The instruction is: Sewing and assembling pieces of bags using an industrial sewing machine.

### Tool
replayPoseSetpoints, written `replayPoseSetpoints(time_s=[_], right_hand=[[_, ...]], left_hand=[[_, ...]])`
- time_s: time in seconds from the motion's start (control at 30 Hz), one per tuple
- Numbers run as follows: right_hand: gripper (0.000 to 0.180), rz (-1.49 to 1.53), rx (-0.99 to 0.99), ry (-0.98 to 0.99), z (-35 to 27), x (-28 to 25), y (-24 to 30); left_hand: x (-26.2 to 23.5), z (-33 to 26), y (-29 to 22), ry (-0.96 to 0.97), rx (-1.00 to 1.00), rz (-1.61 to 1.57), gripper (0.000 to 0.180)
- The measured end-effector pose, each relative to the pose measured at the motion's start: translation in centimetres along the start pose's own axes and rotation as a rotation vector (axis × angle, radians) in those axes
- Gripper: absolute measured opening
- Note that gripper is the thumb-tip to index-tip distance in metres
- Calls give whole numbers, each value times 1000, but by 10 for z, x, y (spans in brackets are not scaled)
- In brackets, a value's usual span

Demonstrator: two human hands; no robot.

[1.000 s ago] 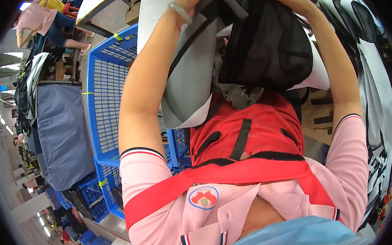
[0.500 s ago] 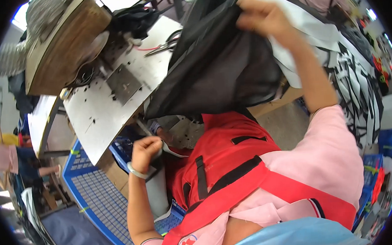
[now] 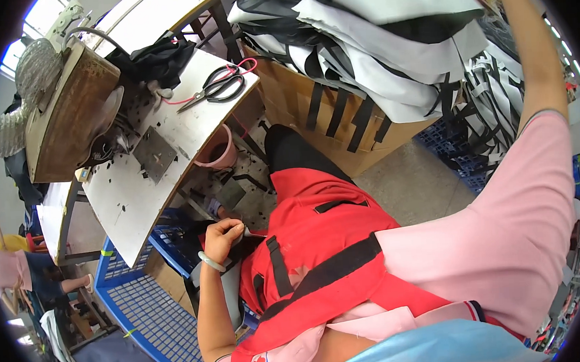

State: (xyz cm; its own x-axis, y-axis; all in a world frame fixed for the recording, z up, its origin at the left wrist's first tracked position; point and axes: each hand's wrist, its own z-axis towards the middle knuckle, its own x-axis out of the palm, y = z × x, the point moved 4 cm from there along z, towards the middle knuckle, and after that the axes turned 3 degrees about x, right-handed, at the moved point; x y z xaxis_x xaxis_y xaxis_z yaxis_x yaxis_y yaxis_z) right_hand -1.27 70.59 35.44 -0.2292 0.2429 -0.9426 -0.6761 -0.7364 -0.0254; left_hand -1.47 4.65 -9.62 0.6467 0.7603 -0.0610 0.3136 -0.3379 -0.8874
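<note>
My left hand (image 3: 222, 241) is closed in front of the red apron (image 3: 325, 212), its fingertips pinched together. A small pale edge (image 3: 245, 232) shows at the fingertips, but I cannot make out what it belongs to. My right forearm (image 3: 535, 46) reaches up and away at the far right, and the hand itself is past the picture's edge. Nearest to that arm is a heap of white and black fabric pieces (image 3: 388, 55) with black straps hanging down, lying on a cardboard box (image 3: 277, 82).
On the white worktable (image 3: 122, 211) lie black-handled scissors (image 3: 221, 85) and dark scraps, beside a machine (image 3: 70, 115). Under it stands a pink bucket (image 3: 218, 152). A blue basket (image 3: 155, 309) is at my left. Another person (image 3: 16, 267) is at the far left.
The black fabric that my right hand held up is gone from in front of me. My right arm has swung up and right, out past the edge. My left hand stays closed near the apron.
</note>
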Motion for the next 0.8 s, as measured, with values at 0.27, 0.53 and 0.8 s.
replayPoseSetpoints(time_s=[0.27, 0.53, 0.8], right_hand=[[66, 184, -401, 297, -129, 265, 10], [43, -139, -482, 19, -89, 219, 8], [67, 869, -986, 972, -406, 221, 304]], left_hand=[[5, 5, 1, -5, 81, 77, 8], [-22, 12, -64, -36, 467, 78, 16], [23, -5, -129, -271, 757, 155, 24]])
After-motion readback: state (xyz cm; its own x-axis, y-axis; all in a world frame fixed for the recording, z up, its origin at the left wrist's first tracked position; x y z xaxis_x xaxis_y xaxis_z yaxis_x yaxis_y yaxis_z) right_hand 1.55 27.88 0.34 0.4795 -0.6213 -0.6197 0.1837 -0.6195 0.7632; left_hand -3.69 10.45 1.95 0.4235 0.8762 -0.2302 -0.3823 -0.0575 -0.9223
